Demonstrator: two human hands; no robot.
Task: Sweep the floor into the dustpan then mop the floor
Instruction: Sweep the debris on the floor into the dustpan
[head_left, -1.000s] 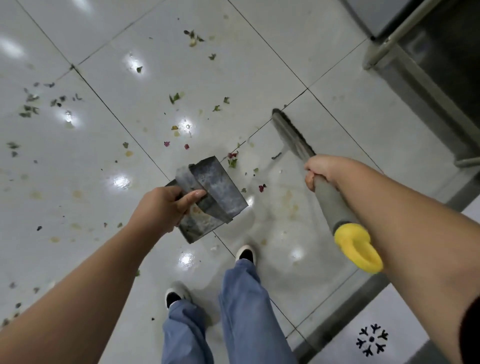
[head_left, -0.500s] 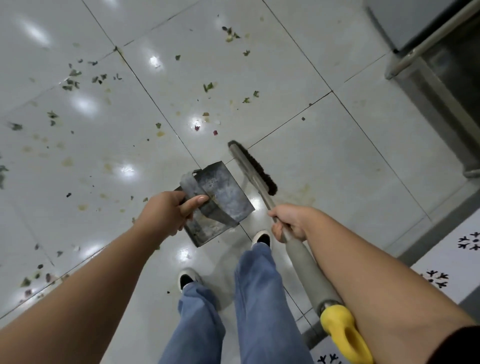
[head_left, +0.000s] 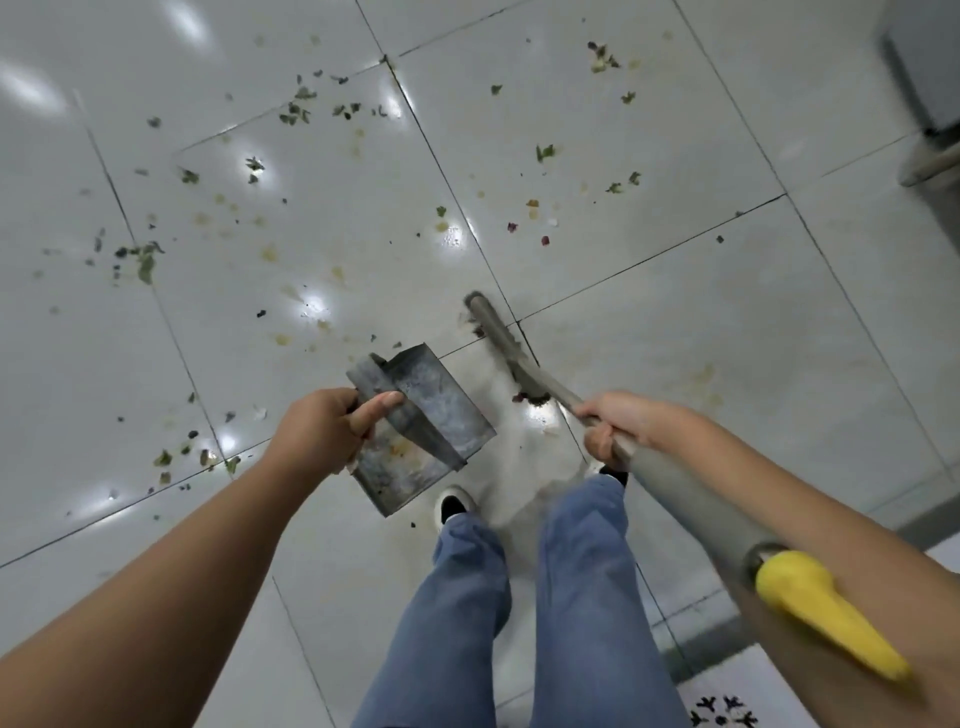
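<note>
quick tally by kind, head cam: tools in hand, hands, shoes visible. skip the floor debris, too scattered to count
Dustpans: 1, the grey metal dustpan held by the left hand
Brooms: 1, the broom with a yellow handle end, held by the right hand
Hands: 2
Shoes: 2, the left shoe and the right shoe, mostly hidden by the trouser leg
Total: 6

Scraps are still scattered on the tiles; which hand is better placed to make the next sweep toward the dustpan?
The right hand. It grips the broom, whose head sits on the floor beside the dustpan. The left hand holds the dustpan.
</note>
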